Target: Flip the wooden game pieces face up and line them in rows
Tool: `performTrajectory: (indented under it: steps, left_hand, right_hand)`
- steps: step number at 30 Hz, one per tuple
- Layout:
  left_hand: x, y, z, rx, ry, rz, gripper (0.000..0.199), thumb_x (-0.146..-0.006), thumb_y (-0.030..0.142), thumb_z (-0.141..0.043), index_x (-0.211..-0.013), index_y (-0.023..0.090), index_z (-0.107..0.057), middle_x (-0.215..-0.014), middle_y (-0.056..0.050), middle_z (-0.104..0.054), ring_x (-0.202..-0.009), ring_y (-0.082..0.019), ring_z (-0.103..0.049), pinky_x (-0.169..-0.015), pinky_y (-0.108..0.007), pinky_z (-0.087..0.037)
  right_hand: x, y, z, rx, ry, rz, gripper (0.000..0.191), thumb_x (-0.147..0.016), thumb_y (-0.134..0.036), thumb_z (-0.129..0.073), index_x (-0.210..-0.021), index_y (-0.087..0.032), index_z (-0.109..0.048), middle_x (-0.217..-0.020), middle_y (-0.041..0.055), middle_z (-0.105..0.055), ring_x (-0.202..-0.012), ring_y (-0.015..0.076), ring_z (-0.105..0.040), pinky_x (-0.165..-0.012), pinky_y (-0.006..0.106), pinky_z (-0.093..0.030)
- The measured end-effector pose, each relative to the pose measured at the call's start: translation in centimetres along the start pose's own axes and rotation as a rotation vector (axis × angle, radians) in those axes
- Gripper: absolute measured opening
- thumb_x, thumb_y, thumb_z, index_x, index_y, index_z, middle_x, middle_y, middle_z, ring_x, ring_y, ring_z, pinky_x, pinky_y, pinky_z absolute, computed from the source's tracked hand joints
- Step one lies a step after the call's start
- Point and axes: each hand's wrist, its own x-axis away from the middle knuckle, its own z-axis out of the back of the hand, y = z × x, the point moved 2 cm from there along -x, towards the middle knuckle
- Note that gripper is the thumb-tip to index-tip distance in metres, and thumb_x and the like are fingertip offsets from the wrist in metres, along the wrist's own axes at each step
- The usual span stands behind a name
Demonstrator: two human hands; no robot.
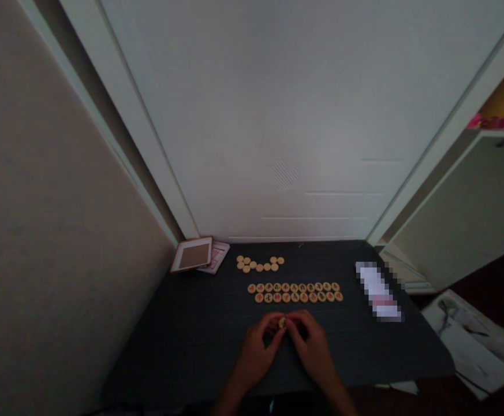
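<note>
Between the fingertips of my left hand (258, 344) and my right hand (309, 341) is a round wooden Chinese chess piece (282, 323), pinched from both sides just above the dark table. Beyond my hands lie two rows of similar discs with red or dark characters, an upper row (294, 288) and a lower row (295, 297). Farther back sits a loose cluster of plain-looking discs (259, 267), their tops showing no marks that I can make out. My fingers partly hide the held piece.
A framed board (195, 255) rests on a printed sheet (217, 257) at the table's back left. On the right lies a blurred white item (378, 292). A white panel (277, 115) rises behind the dark table (182, 341); a box with papers (477, 344) stands beyond the right edge.
</note>
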Motion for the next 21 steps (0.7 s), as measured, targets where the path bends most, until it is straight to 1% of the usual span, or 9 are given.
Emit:
performTrajectory:
  steps: [3,7,11,16,21]
  left_hand:
    - [-0.01,0.28,0.01,0.012,-0.003,0.008,0.024,-0.093,0.038,-0.062,-0.114,0.028,-0.067,-0.105,-0.004,-0.077,-0.096,-0.022,-0.073,-0.089,-0.032,-0.057]
    - [0.03,0.31,-0.07,0.041,0.018,0.017,0.022,-0.094,0.038,-0.060,-0.112,0.025,-0.064,-0.105,-0.005,-0.076,-0.097,-0.022,-0.072,-0.090,-0.033,-0.056]
    - [0.02,0.29,-0.08,0.073,-0.009,0.013,0.020,-0.095,0.037,-0.059,-0.111,0.025,-0.063,-0.107,-0.006,-0.076,-0.098,-0.021,-0.072,-0.091,-0.033,-0.056]
    - [-0.14,0.26,0.37,0.035,0.000,0.006,0.022,-0.097,0.038,-0.056,-0.113,0.027,-0.066,-0.113,-0.006,-0.074,-0.104,-0.023,-0.069,-0.095,-0.034,-0.053]
    - [-0.34,-0.26,0.65,0.050,0.028,0.023,0.022,-0.096,0.043,-0.055,-0.100,0.024,-0.067,-0.097,-0.005,-0.075,-0.093,-0.022,-0.071,-0.086,-0.031,-0.056]
  right_hand:
    - [-0.01,-0.13,0.10,-0.015,-0.009,-0.004,0.028,-0.097,-0.043,-0.055,-0.099,-0.023,-0.074,-0.094,0.0064,-0.075,-0.088,0.0210,-0.070,-0.082,0.029,-0.055]
    - [0.09,-0.09,0.09,-0.045,0.004,-0.025,0.030,-0.094,-0.046,-0.058,-0.103,-0.022,-0.074,-0.097,0.0074,-0.076,-0.088,0.0226,-0.071,-0.082,0.031,-0.056]
    - [0.16,0.02,-0.02,-0.067,0.003,-0.050,0.031,-0.093,-0.047,-0.061,-0.107,-0.022,-0.073,-0.102,0.0084,-0.076,-0.091,0.0238,-0.072,-0.084,0.032,-0.057]
    - [0.05,-0.31,-0.15,-0.091,-0.032,-0.064,0.030,-0.091,-0.047,-0.064,-0.104,-0.021,-0.072,-0.089,0.0062,-0.076,-0.080,0.0211,-0.072,-0.077,0.030,-0.058]
    - [0.01,-0.49,-0.24,-0.088,-0.045,-0.043,0.031,-0.088,-0.047,-0.068,-0.106,-0.023,-0.072,-0.090,0.0049,-0.077,-0.079,0.0202,-0.072,-0.073,0.028,-0.057]
